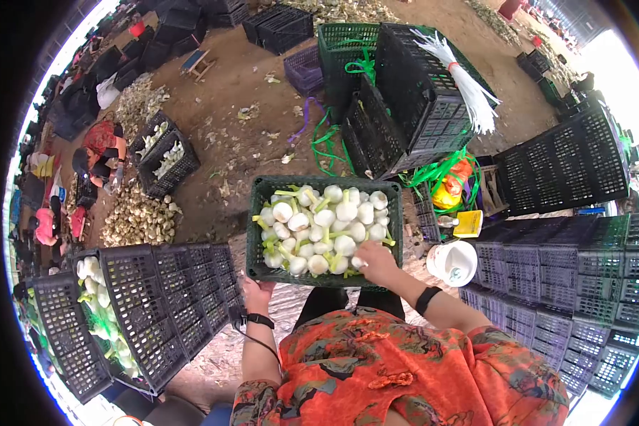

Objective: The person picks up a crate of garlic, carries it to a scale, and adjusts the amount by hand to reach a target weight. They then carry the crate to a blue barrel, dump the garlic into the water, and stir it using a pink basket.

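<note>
A dark green plastic crate full of white garlic bulbs with short green stems is held in front of my body. My left hand is at the crate's near left corner, its fingers wrapped round the lower edge. Over the bulbs at the near right lies my right hand, its fingers bent against a bulb; the fingertips are partly hidden.
Stacked black crates stand at the left and more crates at the right. A white bucket and a yellow container are right of the held crate. Beyond are tall crates, white ties and seated people.
</note>
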The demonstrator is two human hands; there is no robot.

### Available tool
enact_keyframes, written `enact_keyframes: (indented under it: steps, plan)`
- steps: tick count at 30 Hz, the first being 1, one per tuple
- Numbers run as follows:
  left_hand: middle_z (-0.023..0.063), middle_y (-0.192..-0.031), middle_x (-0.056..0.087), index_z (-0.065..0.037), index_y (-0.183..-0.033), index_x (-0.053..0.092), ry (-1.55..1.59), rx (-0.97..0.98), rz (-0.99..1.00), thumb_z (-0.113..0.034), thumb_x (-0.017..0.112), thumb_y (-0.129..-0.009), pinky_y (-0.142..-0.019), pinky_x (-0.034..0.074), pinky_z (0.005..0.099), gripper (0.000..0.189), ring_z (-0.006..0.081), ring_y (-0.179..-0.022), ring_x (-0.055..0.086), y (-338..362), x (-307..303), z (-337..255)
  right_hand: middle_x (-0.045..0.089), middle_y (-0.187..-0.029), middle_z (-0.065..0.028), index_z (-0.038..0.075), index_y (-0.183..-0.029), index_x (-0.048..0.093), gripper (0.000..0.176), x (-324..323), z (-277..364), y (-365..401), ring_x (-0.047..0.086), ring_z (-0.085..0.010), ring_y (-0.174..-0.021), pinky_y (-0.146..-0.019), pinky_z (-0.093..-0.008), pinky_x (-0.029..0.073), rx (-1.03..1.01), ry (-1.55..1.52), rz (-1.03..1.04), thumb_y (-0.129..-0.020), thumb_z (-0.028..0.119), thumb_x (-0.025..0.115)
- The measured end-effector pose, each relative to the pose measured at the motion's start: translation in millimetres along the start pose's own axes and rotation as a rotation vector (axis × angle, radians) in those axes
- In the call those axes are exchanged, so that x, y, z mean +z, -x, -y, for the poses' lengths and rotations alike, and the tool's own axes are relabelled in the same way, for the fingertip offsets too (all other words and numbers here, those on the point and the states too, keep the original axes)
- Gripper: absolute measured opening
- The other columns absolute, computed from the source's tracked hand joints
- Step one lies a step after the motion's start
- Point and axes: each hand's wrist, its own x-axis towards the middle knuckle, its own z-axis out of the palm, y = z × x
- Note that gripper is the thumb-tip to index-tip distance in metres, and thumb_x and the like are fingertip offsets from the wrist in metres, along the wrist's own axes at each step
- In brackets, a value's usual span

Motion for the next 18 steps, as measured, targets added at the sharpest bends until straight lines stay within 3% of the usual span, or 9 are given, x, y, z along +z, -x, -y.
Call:
enact_keyframes:
  steps: [6,7,9,10,11,12,14,16,18]
  plan:
    - [0.0079,-0.082,0.060,-0.013,-0.095,0.057,-0.011,0.018,0.059,-0.047,0.049,-0.089,-0.058,0.049,0.0438,0.036,0.0266,-0.068,0.057,6.3,-6.1,-5.0,0.050,-0.105,-0.0133,0.009,-0.098,0.055,0.035,22.6,12.8,1.9,0.054,-0.0324,-0.096,-0.080,-0.0422,0.046,0.170,0.092,0.003,-0.067,0.014,0.069]
    - [0.0067,-0.077,0.058,-0.013,-0.089,0.057,0.020,0.065,-0.120,-0.051,0.048,-0.089,-0.050,0.043,0.0344,0.039,0.0214,-0.061,0.052,12.2,-4.3,0.9,0.051,-0.105,-0.0134,0.008,-0.098,0.057,0.035,26.8,13.4,2.5,0.054,-0.0325,-0.098,-0.081,-0.0421,0.046,0.336,0.034,-0.075,-0.067,0.018,0.069]
    - [0.0040,-0.068,0.053,-0.014,-0.082,0.054,0.085,0.017,-0.146,-0.053,0.048,-0.089,-0.047,0.039,0.0317,0.040,0.0186,-0.056,0.047,11.6,2.8,-0.3,0.052,-0.106,-0.0148,0.009,-0.101,0.060,0.040,30.2,11.3,1.0,0.053,-0.0336,-0.102,-0.084,-0.0423,0.045,0.589,-0.159,-0.278,-0.066,0.026,0.071]
    - [0.0012,-0.059,0.048,-0.014,-0.076,0.052,0.153,-0.039,-0.176,-0.055,0.048,-0.088,-0.044,0.034,0.0290,0.043,0.0158,-0.051,0.042,12.4,-1.0,1.7,0.052,-0.106,-0.0148,0.009,-0.101,0.060,0.040,28.5,7.5,1.6,0.053,-0.0336,-0.102,-0.084,-0.0423,0.045,0.589,-0.161,-0.270,-0.066,0.026,0.071]
    - [-0.0039,-0.048,0.032,-0.017,-0.065,0.043,0.021,-0.063,0.013,-0.056,0.048,-0.088,-0.039,0.026,0.0263,0.046,0.0118,-0.042,0.033,16.7,-10.3,2.4,0.052,-0.105,-0.0146,0.009,-0.101,0.061,0.040,28.5,4.4,3.9,0.053,-0.0339,-0.102,-0.085,-0.0422,0.045,0.533,-0.113,-0.211,-0.066,0.027,0.071]
    - [-0.0055,-0.046,0.023,-0.019,-0.060,0.037,0.005,-0.034,-0.041,-0.053,0.049,-0.089,-0.037,0.021,0.0252,0.046,0.0099,-0.038,0.025,11.9,-11.3,2.3,0.052,-0.105,-0.0145,0.010,-0.102,0.062,0.041,23.2,6.8,3.8,0.053,-0.0342,-0.102,-0.085,-0.0421,0.045,0.477,-0.069,-0.161,-0.066,0.028,0.071]
    - [-0.0054,-0.047,0.025,-0.019,-0.061,0.038,0.033,0.070,0.190,-0.046,0.050,-0.090,-0.035,0.018,0.0251,0.042,0.0103,-0.037,0.023,-0.3,-24.0,0.1,0.053,-0.105,-0.0139,0.012,-0.103,0.062,0.038,-2.4,13.9,3.0,0.054,-0.0323,-0.101,-0.086,-0.0420,0.045,0.413,-0.037,-0.021,-0.068,0.025,0.070]
    - [-0.0054,-0.047,0.025,-0.019,-0.061,0.038,0.018,0.106,0.099,-0.042,0.049,-0.091,-0.035,0.018,0.0256,0.039,0.0102,-0.036,0.023,10.5,-13.5,-0.7,0.055,-0.104,-0.0166,0.009,-0.102,0.063,0.030,-12.2,3.0,16.2,0.054,-0.0310,-0.098,-0.085,-0.0415,0.044,0.282,-0.197,-0.422,-0.074,0.021,0.067]
    - [-0.0055,-0.047,0.025,-0.019,-0.062,0.038,0.014,0.135,-0.007,-0.038,0.049,-0.092,-0.034,0.017,0.0261,0.037,0.0102,-0.035,0.022,17.4,-8.9,4.4,0.058,-0.102,-0.0153,0.006,-0.105,0.060,0.030,-24.9,-22.8,36.1,0.056,-0.0300,-0.095,-0.083,-0.0401,0.045,0.399,-0.166,-0.699,-0.079,0.019,0.064]
